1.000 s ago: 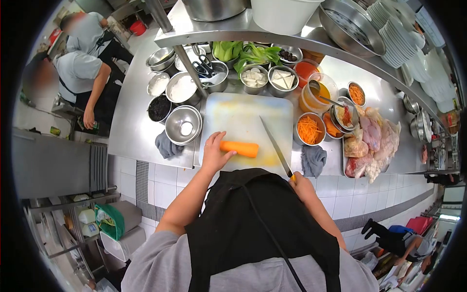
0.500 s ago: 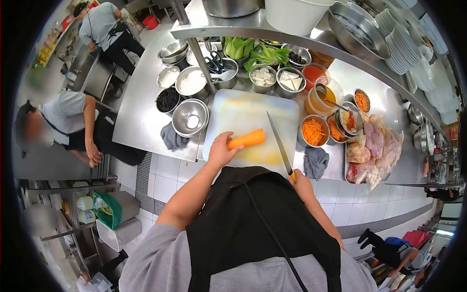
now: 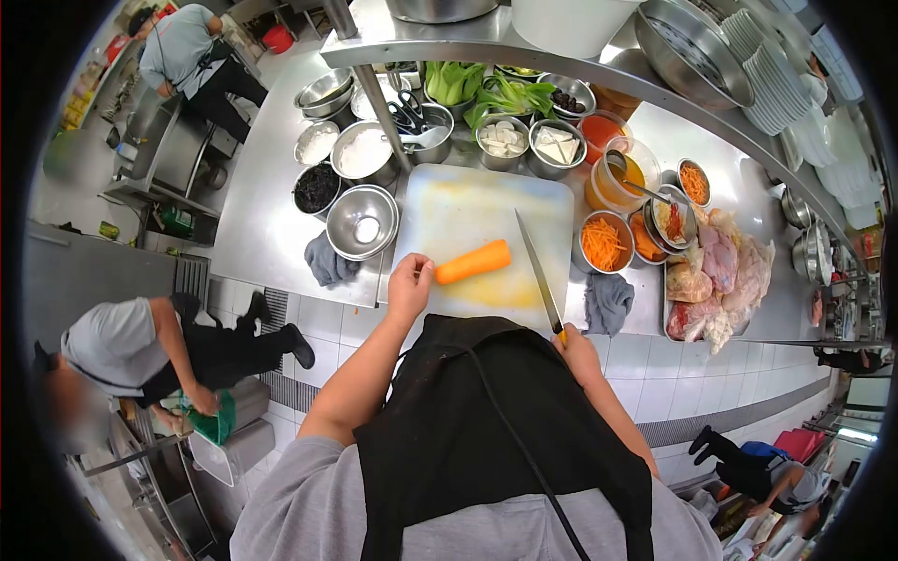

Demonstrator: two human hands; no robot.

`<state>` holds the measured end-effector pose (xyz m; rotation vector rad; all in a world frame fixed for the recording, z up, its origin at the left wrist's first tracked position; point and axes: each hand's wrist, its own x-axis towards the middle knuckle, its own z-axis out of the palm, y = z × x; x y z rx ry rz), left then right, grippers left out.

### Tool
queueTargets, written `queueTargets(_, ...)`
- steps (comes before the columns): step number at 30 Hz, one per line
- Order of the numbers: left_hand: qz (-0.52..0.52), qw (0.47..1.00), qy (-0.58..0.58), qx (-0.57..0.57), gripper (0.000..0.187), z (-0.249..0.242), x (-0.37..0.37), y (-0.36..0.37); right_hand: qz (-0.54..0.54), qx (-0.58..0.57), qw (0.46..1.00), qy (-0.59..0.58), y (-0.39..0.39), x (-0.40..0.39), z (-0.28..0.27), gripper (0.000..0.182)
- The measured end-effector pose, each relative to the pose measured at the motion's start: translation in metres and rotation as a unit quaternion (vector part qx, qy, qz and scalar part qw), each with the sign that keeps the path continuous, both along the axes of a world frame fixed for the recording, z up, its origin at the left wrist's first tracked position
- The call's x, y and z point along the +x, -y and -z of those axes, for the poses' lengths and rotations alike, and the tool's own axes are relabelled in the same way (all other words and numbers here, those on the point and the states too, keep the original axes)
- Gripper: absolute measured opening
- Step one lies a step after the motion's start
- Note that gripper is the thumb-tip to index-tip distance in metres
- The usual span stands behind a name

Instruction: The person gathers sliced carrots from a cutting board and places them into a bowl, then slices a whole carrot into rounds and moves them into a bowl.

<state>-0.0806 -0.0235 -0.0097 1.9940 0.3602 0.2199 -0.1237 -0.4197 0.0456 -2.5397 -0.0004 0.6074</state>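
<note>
A peeled orange carrot lies slantwise on the white cutting board. At the carrot's left end is my left hand, its fingers curled together; whatever is between the fingertips is too small to tell. My right hand is closed around the yellow handle of a long knife at the board's lower right edge. The blade points up and away over the board's right side, apart from the carrot.
Steel bowls and a grey cloth are left of the board. Right of it stand shredded carrot, another cloth and bagged raw meat. Leafy greens stand behind, under a shelf. A co-worker bends at left.
My left hand has slid left off the carrot's end, and its fingers have drawn together. The knife has hardly moved. The co-worker at left has moved toward the green-lined bin and reaches into it.
</note>
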Motion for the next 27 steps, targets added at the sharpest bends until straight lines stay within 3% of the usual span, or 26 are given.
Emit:
queueTargets(3, 0.075, 0.991, 0.092, 0.055, 0.034, 0.001, 0.007, 0.006, 0.002, -0.001, 1.0, -0.002, 0.0, 0.0, 0.004, 0.037)
queueTargets(7, 0.149, 0.97, 0.057, 0.185, 0.048, -0.042, 0.004, 0.019, 0.006, 0.001, 1.0, -0.001, 0.0, 0.001, 0.003, 0.037)
queueTargets(9, 0.156, 0.965, -0.181, 0.105, 0.052, -0.068, 0.007, 0.027, -0.002, -0.005, 1.0, 0.002, 0.001, 0.003, 0.005, 0.035)
queueTargets(13, 0.153, 0.964, -0.179, 0.123, 0.054, -0.075, 0.013, 0.03, -0.008, 0.002, 1.0, 0.009, 0.004, 0.001, 0.008, 0.035)
queueTargets(14, 0.234, 0.925, -0.017, 0.3, 0.055, -0.08, 0.015, 0.032, -0.004, 0.001, 1.0, 0.007, 0.004, 0.002, 0.008, 0.035)
queueTargets(15, 0.299, 0.825, 0.149, 0.456, 0.057, -0.084, 0.019, 0.035, 0.001, 0.008, 1.0, 0.006, 0.004, 0.002, 0.008, 0.035)
queueTargets(16, 0.303, 0.824, 0.15, 0.454, 0.057, -0.083, 0.026, 0.039, 0.005, 0.015, 1.0, 0.006, 0.004, 0.002, 0.008, 0.036)
queueTargets(18, 0.379, 0.758, 0.188, 0.497, 0.052, -0.083, 0.043, 0.048, 0.004, 0.006, 1.0, 0.008, 0.003, 0.003, 0.003, 0.034)
queueTargets(19, 0.382, 0.755, 0.19, 0.497, 0.052, -0.082, 0.051, 0.052, -0.001, -0.003, 1.0, 0.01, 0.002, 0.004, -0.001, 0.033)
queueTargets(21, 0.421, 0.795, 0.027, 0.435, 0.053, -0.079, 0.064, 0.06, -0.016, -0.017, 1.0, 0.017, 0.0, 0.007, -0.012, 0.032)
queueTargets(22, 0.426, 0.792, 0.029, 0.436, 0.053, -0.077, 0.067, 0.065, -0.036, -0.034, 0.999, 0.022, -0.002, 0.007, -0.017, 0.03)
queueTargets(24, 0.36, 0.846, -0.064, 0.388, 0.053, -0.073, 0.067, 0.075, -0.028, -0.036, 0.999, 0.03, -0.007, 0.0, -0.023, 0.029)
queueTargets(27, 0.305, 0.887, 0.03, 0.346, 0.055, -0.072, 0.05, 0.081, -0.039, -0.045, 0.998, 0.022, -0.007, 0.0, -0.015, 0.028)
